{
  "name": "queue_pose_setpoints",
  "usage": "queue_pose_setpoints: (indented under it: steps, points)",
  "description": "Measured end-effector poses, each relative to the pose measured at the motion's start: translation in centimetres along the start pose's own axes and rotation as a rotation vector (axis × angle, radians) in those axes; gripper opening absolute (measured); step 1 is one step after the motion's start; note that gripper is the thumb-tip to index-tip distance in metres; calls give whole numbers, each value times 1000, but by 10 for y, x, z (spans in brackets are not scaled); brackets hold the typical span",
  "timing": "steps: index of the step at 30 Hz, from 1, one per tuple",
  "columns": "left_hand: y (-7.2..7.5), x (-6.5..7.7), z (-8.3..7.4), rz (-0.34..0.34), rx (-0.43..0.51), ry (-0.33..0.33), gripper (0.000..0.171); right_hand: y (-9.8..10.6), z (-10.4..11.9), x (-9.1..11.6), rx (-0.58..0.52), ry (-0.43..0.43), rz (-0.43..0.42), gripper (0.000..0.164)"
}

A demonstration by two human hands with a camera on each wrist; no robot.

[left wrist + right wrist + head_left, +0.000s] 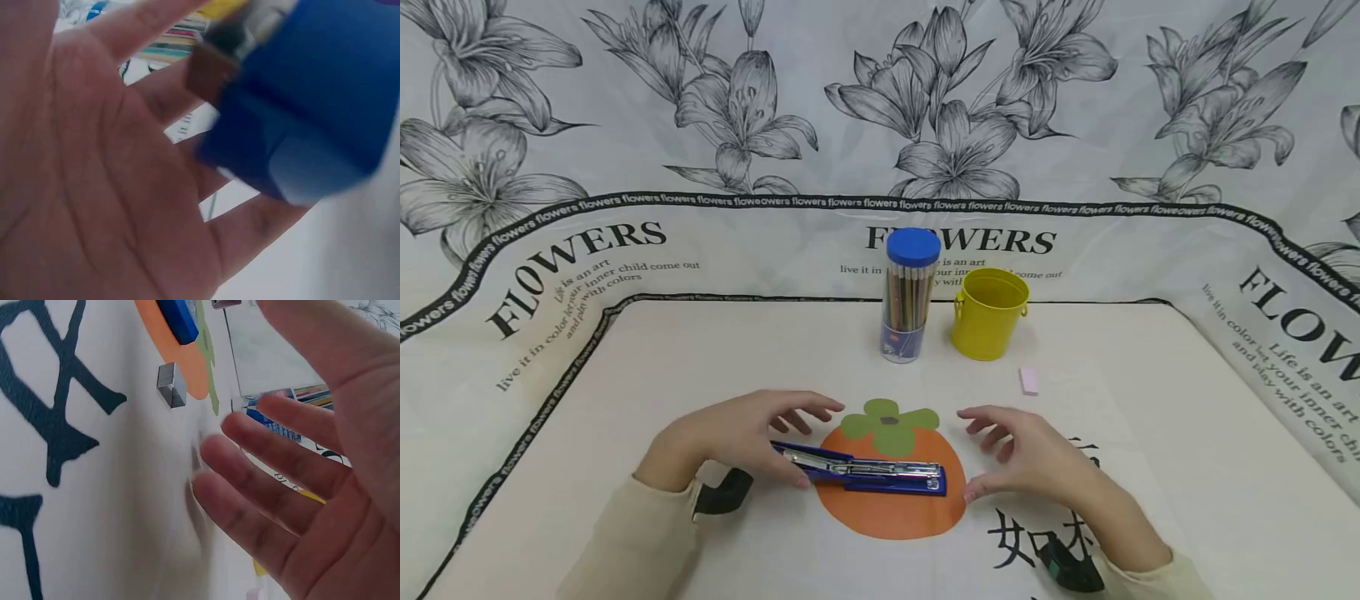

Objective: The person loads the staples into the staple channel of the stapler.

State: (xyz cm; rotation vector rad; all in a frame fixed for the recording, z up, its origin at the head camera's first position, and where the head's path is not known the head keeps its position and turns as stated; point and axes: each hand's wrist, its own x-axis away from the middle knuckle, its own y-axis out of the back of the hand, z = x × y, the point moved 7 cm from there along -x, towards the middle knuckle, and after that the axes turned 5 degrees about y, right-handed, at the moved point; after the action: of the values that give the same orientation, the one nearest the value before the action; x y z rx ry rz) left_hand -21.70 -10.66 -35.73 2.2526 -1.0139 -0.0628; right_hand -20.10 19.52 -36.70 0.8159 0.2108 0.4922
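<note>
A blue stapler (867, 475) lies opened out flat on the orange fruit print of the cloth, its metal staple track facing up. My left hand (760, 429) hovers over its left end with fingers spread and relaxed. In the left wrist view the bare palm (94, 187) faces the blurred blue stapler body (306, 106). My right hand (1022, 454) is open just right of the stapler, thumb near its right end. The right wrist view shows those spread fingers (275, 462), the stapler's tip (178, 319) and a small silvery block (170, 385) on the cloth.
Behind the stapler stand a clear tube of coloured pencils with a blue lid (912, 296) and a yellow bucket (990, 314). A pink eraser (1028, 381) lies to the right of them. The flower-printed cloth (1187, 433) rises as a wall all around.
</note>
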Motion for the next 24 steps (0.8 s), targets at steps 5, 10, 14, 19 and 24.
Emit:
queue_pose_setpoints:
  steps: [5, 10, 14, 19, 24]
  points:
    - [-3, 0, 14, 103, 90, -7, 73, -10, -9, 0, -117, -39, 91, 73]
    - [-6, -1, 22, 159, 119, 4, 70, -15, -12, 0, -145, -51, 111, 66]
    - [-8, -1, 27, 176, 127, 10, 69, -17, -13, 0, -149, -30, 114, 58]
    - [-8, 1, 32, 188, 130, 8, 68, -17, -15, 1, -129, -14, 115, 45]
    - [-5, 1, 30, 202, 124, -7, 65, -13, -16, 2, -103, 5, 113, 37]
